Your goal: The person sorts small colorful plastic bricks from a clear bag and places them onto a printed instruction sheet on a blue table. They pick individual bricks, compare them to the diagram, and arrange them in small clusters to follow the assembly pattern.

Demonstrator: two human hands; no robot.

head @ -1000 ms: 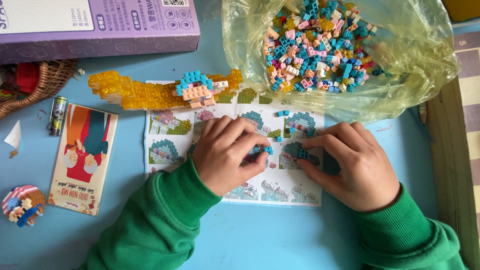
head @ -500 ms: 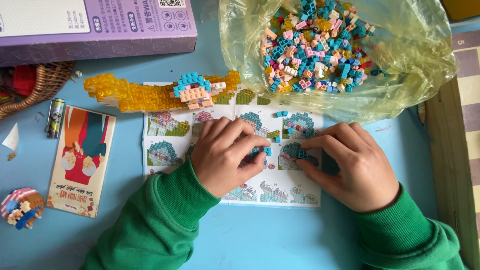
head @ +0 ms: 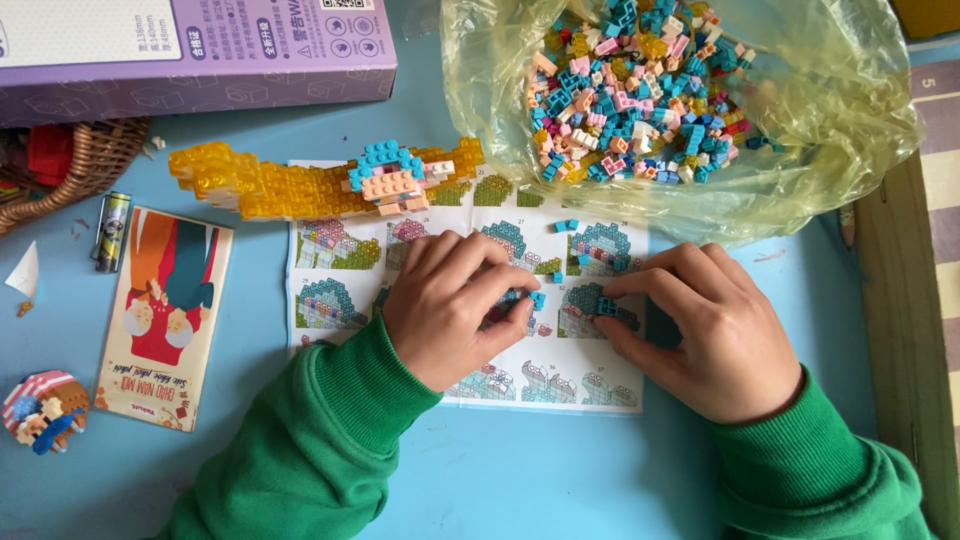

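Hands barely shifted, left hand (head: 455,305) fingers pinching small blue bricks (head: 527,297), right hand (head: 705,325) fingers clamped on half-hidden teal piece (head: 600,300)

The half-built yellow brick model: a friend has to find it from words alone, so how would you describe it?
Start at the purple box along the table's far edge. Just below it, on the top edge of the instruction sheet, lies the half-built model. Unlike the loose bricks in the plastic bag, it is one long clear-yellow strip bearing a blue-and-peach cluster.

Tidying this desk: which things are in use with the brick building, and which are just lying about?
In use: left hand, right hand, blue bricks, instruction sheet, bag of bricks, yellow model.
Lying about: purple box, basket, card, battery.
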